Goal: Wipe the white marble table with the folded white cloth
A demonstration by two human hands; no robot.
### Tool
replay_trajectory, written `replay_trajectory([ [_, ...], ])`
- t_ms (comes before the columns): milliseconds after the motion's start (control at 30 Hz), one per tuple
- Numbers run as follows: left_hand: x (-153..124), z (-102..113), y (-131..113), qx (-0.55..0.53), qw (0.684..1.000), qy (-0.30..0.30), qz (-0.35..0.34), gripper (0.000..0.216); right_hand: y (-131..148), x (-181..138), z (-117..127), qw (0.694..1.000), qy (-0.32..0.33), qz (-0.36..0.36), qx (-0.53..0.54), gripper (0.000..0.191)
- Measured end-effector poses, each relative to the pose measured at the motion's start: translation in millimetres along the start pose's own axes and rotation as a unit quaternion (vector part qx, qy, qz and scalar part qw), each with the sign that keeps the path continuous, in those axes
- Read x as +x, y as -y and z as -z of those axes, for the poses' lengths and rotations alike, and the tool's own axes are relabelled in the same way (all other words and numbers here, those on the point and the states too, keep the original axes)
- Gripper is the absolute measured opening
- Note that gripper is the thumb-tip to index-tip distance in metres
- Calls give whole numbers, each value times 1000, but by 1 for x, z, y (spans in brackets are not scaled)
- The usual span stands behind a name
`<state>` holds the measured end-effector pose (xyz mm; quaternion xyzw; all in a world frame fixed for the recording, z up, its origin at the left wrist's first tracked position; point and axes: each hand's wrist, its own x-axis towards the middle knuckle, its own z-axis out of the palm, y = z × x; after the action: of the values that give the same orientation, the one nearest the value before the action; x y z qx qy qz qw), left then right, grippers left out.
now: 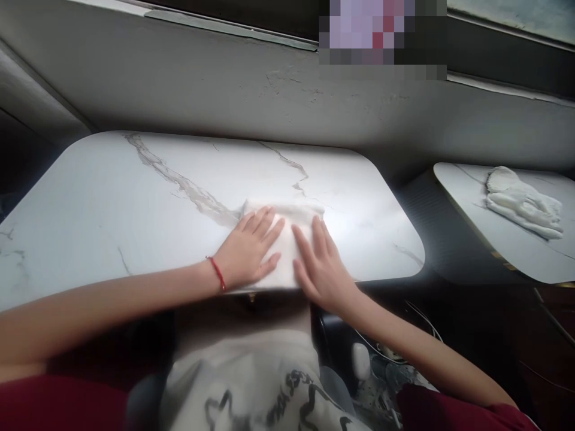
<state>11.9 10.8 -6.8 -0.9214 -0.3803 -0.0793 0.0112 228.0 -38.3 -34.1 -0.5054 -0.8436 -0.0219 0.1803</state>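
Observation:
A folded white cloth (287, 263) lies flat at the front edge of a white marble-patterned table (135, 197). Resting on the cloth's left side is my left hand (247, 251), palm down with the fingers stretched out and apart. My right hand (323, 263) lies the same way on the right side, its fingers spread and the fingertips on the cloth. Between the two hands the middle of the cloth shows. Neither hand grips it.
To the right stands a second marble-patterned table (462, 191) with a crumpled white cloth (523, 203) on it. A grey wall (202, 84) runs behind both tables. Cables and a white object (360, 361) lie low at the right, under the table's level.

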Motion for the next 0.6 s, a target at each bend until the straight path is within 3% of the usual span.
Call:
replay_trajectory([
  [167, -16, 9, 10, -4, 1000, 1, -24, 61, 18, 4, 18, 998, 11, 22, -52, 82],
  [333, -16, 19, 32, -34, 999, 0, -8, 56, 17, 37, 11, 986, 61, 153, -12, 81],
  [500, -26, 33, 80, -95, 993, -12, 63, 66, 23, 79, -10, 975, 104, 190, 58, 73],
  [600, -31, 40, 115, -116, 989, 13, 95, 73, 32, 111, -22, 970, 134, 188, 81, 78],
])
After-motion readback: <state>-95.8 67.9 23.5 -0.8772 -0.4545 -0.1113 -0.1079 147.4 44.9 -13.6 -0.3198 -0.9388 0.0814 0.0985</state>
